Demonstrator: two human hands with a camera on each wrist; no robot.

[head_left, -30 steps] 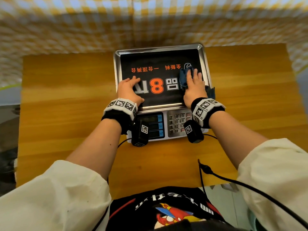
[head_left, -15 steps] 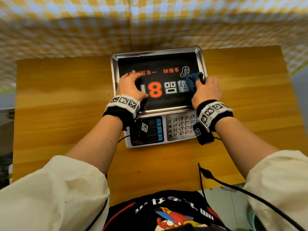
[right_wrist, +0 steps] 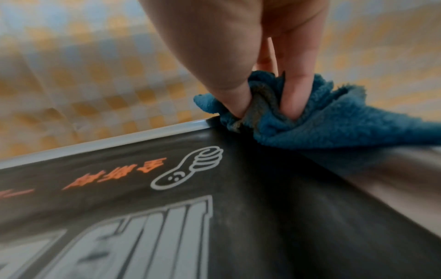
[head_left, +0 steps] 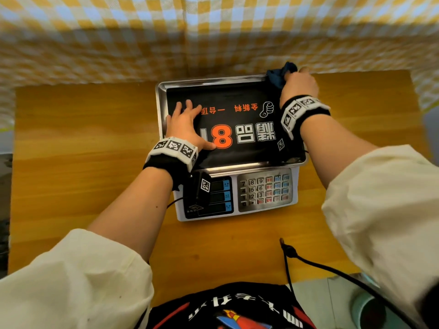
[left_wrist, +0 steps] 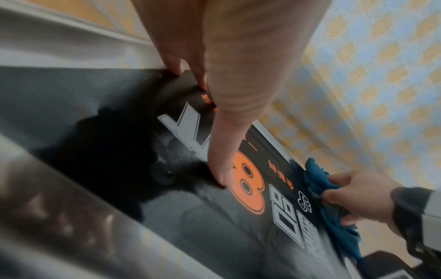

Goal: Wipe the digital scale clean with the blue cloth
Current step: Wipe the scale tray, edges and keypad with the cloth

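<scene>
The digital scale point(head_left: 237, 91) sits mid-table, with a steel tray, a black printed film on its platter point(left_wrist: 95, 117) point(right_wrist: 262, 217), and a keypad at the near side. My right hand point(head_left: 298, 85) point(left_wrist: 353, 190) point(right_wrist: 269, 102) pinches the bunched blue cloth point(head_left: 279, 74) point(left_wrist: 319, 186) point(right_wrist: 317, 124) on the tray's far right corner. My left hand point(head_left: 184, 123) point(left_wrist: 214, 132) lies flat on the platter's left part, fingers straight and spread, holding the scale still.
The scale stands on a wooden table point(head_left: 83, 150). A yellow-and-blue checked curtain point(head_left: 213, 32) hangs right behind the table's far edge. A black cable point(head_left: 332, 269) runs over the near right edge of the table.
My right hand has carried the cloth from the platter's right middle up to its far right corner. My left hand slid a little farther up the platter's left side.
</scene>
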